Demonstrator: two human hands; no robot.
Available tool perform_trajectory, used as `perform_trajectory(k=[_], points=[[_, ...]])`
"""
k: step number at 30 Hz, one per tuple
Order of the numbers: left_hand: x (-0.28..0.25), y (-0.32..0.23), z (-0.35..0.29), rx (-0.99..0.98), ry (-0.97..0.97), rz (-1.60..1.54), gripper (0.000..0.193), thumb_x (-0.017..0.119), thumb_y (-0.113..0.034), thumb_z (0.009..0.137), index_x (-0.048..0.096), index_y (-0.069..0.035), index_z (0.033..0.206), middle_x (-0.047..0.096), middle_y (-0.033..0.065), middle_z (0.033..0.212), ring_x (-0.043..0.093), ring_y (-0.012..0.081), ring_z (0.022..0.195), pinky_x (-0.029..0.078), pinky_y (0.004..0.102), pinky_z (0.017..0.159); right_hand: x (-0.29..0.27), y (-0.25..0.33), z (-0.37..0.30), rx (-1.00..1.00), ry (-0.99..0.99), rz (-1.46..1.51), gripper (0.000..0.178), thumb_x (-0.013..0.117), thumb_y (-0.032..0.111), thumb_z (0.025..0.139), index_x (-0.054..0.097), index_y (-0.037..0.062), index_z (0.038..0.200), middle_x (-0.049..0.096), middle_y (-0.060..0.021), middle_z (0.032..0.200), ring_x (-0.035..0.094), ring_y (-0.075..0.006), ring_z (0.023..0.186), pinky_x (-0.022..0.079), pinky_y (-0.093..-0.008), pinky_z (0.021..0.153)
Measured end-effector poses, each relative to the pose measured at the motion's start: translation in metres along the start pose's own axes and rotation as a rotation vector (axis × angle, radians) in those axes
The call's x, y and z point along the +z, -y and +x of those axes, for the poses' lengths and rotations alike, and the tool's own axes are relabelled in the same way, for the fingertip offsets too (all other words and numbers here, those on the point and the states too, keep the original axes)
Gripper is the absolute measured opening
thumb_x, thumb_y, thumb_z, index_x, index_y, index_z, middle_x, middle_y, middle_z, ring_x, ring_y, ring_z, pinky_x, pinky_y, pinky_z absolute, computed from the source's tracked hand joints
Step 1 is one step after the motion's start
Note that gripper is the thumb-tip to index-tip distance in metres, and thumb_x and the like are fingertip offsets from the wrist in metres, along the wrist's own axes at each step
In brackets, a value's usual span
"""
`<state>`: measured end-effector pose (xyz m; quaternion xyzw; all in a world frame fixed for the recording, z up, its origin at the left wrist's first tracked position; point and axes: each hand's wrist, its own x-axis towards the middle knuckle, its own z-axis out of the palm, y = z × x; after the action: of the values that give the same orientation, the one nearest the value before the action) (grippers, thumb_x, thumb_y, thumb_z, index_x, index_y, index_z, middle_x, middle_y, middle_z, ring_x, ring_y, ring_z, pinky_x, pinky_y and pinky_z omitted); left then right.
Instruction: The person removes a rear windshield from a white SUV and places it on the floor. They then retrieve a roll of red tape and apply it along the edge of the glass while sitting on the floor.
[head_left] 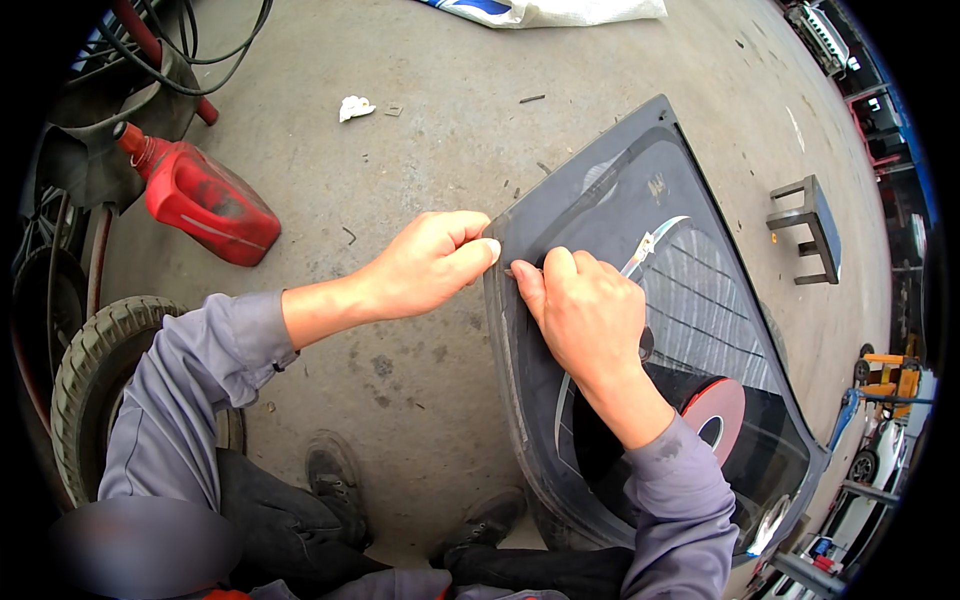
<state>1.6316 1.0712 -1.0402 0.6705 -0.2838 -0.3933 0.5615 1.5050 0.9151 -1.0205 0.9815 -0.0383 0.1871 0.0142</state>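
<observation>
Black-edged glass panel [700,310] is resting by the person's shoes [490,512]; at its left edge the left hand [432,262] is pinching, the right hand [590,312] gripping something slim [511,272], unclear. Slipping could be scratching it.

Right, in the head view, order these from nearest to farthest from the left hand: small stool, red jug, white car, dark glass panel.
1. Dark glass panel: just right of the left hand, at its thumb.
2. Red jug: on the floor, left.
3. Small stool: right, beyond the panel.
4. White car: background, far right.
</observation>
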Motion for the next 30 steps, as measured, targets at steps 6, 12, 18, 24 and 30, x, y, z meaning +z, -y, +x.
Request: perform_trajectory(k=[6, 12, 18, 24, 30], points=[[-0.002, 0.001, 0.000, -0.003, 0.016, 0.029, 0.027, 0.054, -0.019, 0.096, 0.049, -0.006, 0.073, 0.052, -0.0025, 0.064, 0.047, 0.0053, 0.058, 0.040, 0.0247, 0.052, -0.001, 0.000, -0.002, -0.015, 0.016, -0.017, 0.043, 0.073, 0.042, 0.080, 0.046, 0.0130, 0.062, 0.048, -0.0021, 0.054, 0.056, -0.0187, 0.047, 0.043, -0.0323, 0.041], [-0.002, 0.003, 0.000, 0.009, 0.013, 0.044, 0.028, 0.054, -0.020, 0.097, 0.049, -0.006, 0.073, 0.052, -0.0025, 0.065, 0.047, 0.0052, 0.058, 0.040, 0.0244, 0.052, -0.003, -0.001, -0.006, -0.026, 0.035, -0.024, 0.044, 0.074, 0.042, 0.080, 0.046, 0.0132, 0.062, 0.048, -0.0018, 0.054, 0.055, -0.0184, 0.046, 0.042, -0.0317, 0.041], [-0.004, 0.006, 0.001, 0.001, 0.016, 0.053, 0.029, 0.054, -0.022, 0.098, 0.049, -0.007, 0.074, 0.053, -0.0017, 0.066, 0.047, 0.0058, 0.059, 0.041, 0.0248, 0.053, -0.009, 0.001, -0.019, -0.033, 0.067, 0.016, 0.043, 0.074, 0.041, 0.080, 0.046, 0.0126, 0.062, 0.048, -0.0024, 0.054, 0.055, -0.0193, 0.046, 0.042, -0.0330, 0.041], [-0.006, 0.000, -0.001, -0.051, 0.080, -0.046, 0.026, 0.054, -0.023, 0.098, 0.053, -0.006, 0.078, 0.055, -0.0016, 0.068, 0.049, 0.0056, 0.062, 0.043, 0.0242, 0.055, -0.010, -0.006, -0.015, 0.064, 0.038, 0.097, 0.041, 0.072, 0.038, 0.083, 0.047, 0.0107, 0.064, 0.050, -0.0043, 0.055, 0.056, -0.0225, 0.047, 0.042, -0.0354, 0.042], [-0.006, -0.003, 0.001, -0.038, 0.081, -0.044, 0.032, 0.053, -0.023, 0.097, 0.046, -0.009, 0.069, 0.052, -0.0019, 0.065, 0.045, 0.0050, 0.058, 0.039, 0.0255, 0.051, -0.004, -0.002, 0.002, 0.075, 0.004, 0.049, 0.041, 0.070, 0.038, 0.085, 0.049, 0.0100, 0.065, 0.053, -0.0050, 0.056, 0.057, -0.0230, 0.048, 0.043, -0.0357, 0.043]])
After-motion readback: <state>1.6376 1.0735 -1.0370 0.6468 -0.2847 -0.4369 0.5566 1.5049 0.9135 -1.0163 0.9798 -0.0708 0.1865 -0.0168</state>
